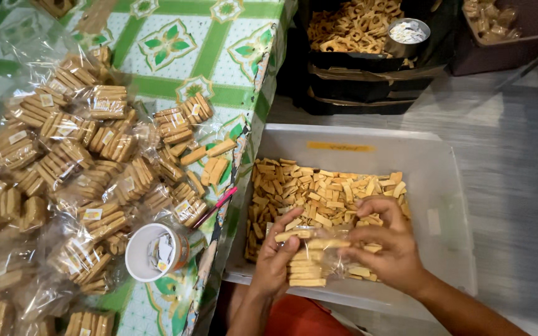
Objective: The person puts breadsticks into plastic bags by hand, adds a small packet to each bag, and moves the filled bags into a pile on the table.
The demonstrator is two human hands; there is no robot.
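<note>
Both hands, left (pixel 276 256) and right (pixel 386 249), curl together, fingers pinching.

A single head-worn camera looks steeply down from the person's own eye level, taking in the lap and the floor ahead. The left hand (pixel 276 258) and right hand (pixel 386 246) sit low and centre, close to the lens, over a white plastic tub (pixel 443 186) on the grey floor. The patterned tablecloth (pixel 175 43) fills the left half, seen near and from above. Dark trays (pixel 368 68) mark the far top edge. No second view overlaps this one.
</note>
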